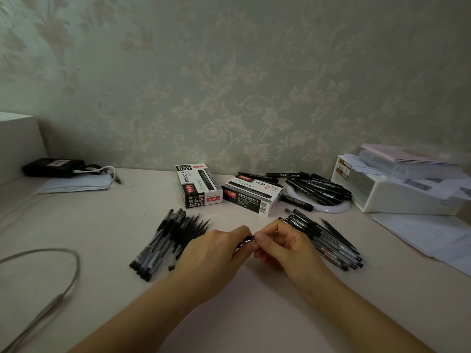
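My left hand and my right hand meet over the middle of the white table, and both hold one small dark pen between them. The left fingers curl round it while the right thumb and fingers pinch its end. Most of the pen is hidden by the fingers. A pile of black gel pens lies to the left of my hands. Another pile of pens lies to the right, partly behind my right hand. A small black cap lies loose near the left pile.
Two marker boxes stand behind the hands, with loose black markers on a white ring at their right. A white bin with papers is far right, sheets in front. A grey cable loops at left. A black device sits back left.
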{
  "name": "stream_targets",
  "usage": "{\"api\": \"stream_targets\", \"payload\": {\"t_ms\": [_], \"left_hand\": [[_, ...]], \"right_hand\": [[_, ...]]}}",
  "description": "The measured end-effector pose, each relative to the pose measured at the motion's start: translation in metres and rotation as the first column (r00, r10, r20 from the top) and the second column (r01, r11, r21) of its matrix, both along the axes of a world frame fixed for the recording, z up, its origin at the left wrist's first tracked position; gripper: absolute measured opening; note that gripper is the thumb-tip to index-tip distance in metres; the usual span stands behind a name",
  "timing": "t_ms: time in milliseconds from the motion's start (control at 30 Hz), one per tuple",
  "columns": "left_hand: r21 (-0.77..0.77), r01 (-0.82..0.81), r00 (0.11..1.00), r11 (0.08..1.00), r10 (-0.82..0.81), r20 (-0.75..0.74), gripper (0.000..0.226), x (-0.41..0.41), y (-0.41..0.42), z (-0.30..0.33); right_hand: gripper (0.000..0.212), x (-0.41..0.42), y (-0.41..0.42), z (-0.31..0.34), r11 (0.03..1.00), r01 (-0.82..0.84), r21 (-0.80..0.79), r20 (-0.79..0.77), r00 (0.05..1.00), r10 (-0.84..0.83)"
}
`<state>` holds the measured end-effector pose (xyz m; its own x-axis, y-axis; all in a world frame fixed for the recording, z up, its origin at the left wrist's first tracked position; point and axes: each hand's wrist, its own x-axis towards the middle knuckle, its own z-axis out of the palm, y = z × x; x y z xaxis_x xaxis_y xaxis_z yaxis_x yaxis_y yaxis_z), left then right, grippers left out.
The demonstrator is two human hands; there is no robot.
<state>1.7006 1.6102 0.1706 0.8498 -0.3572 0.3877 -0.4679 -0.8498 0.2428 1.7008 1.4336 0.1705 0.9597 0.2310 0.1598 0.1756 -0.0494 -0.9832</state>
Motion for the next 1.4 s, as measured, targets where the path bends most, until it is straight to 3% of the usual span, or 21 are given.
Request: {"api": "stream_targets", "payload": {"t_ms": [233,333,433,567,833,1000,1167,1400], "left_hand": [[-0.096,-0.042,0.998,0.995,0.037,-0.051,0.021,-0.004,0.001,0.000],[-0.164,-0.032,0.993,0.986,0.013,-0.116,0.011,-0.004,0.001,0.002],[-0.134,-0.021,0.994,0.991,0.006,-0.113,0.008,-0.004,0.001,0.005],[-0.079,0.009,0.997,0.997,-0.015,-0.081,0.010,-0.003,0.002,0.004],[-0.105,0.023,0.998,0.994,-0.029,-0.053,0.011,0.001,0.002,-0.003],[-0.152,0.063,0.996,0.986,-0.072,-0.053,0.010,0.002,0.000,-0.003],[-0.240,0.116,0.991,0.964,-0.130,-0.042,0.010,-0.002,-0.003,0.000],[-0.207,0.110,0.990,0.972,-0.126,-0.068,0.011,-0.003,-0.005,0.007]], "right_hand": [[0.003,0.008,-0.004,-0.004,0.982,0.183,0.045,0.008,0.983,-0.183],[0.012,0.013,-0.012,-0.008,0.932,0.323,-0.162,0.136,0.943,-0.303],[0.014,0.014,-0.016,-0.013,0.826,0.388,-0.409,0.301,0.912,-0.279],[0.010,0.011,-0.015,-0.015,0.784,0.377,-0.493,0.333,0.915,-0.230],[0.010,0.013,-0.016,-0.018,0.758,0.393,-0.521,0.382,0.901,-0.205],[0.006,0.013,-0.011,-0.013,0.857,0.372,-0.355,0.357,0.902,-0.244],[0.024,0.007,-0.006,-0.012,0.911,0.171,-0.374,0.263,0.962,-0.073],[0.028,0.010,-0.009,-0.010,0.942,0.133,-0.308,0.241,0.969,-0.058]]}}
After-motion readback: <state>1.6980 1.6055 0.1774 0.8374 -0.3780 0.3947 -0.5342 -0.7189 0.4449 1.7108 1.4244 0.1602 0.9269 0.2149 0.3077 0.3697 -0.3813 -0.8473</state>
